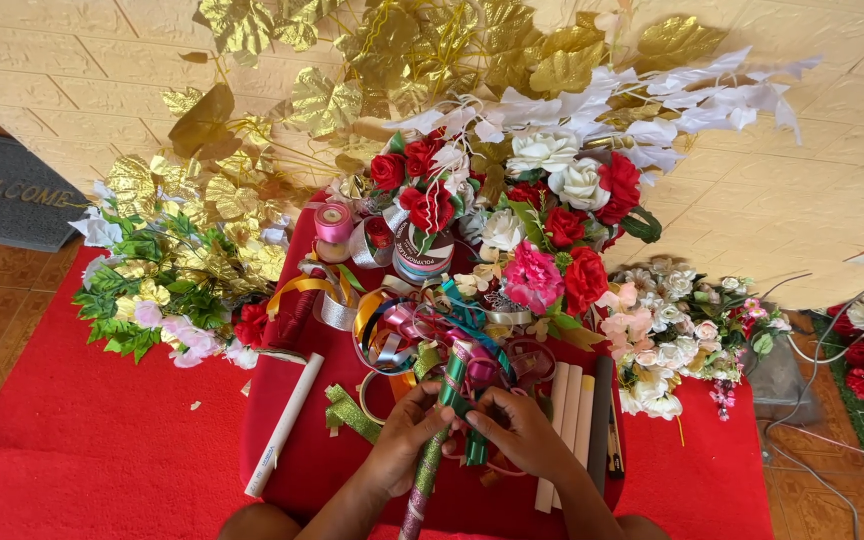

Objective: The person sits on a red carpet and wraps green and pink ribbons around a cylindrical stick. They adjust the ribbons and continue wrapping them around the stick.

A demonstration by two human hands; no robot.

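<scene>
My left hand (404, 436) and my right hand (517, 432) meet over a low table draped in red cloth (297, 455). Both grip a glittery green ribbon (449, 395) wound on a glittery stick (428, 475) that slants down toward me. Just beyond my fingers lies a tangled heap of curled ribbons (427, 335) in gold, pink, teal and silver. A loose strip of green glitter ribbon (350, 412) lies left of my left hand.
Ribbon spools (333, 223) and red, white and pink artificial flowers (542, 225) crowd the table's far side. Gold leaves (422, 50) lean on the wall. A white tube (285, 424) lies left, pale sticks (570, 395) right. Flower bunches (167, 290) sit on the red carpet; cables (822, 350) trail right.
</scene>
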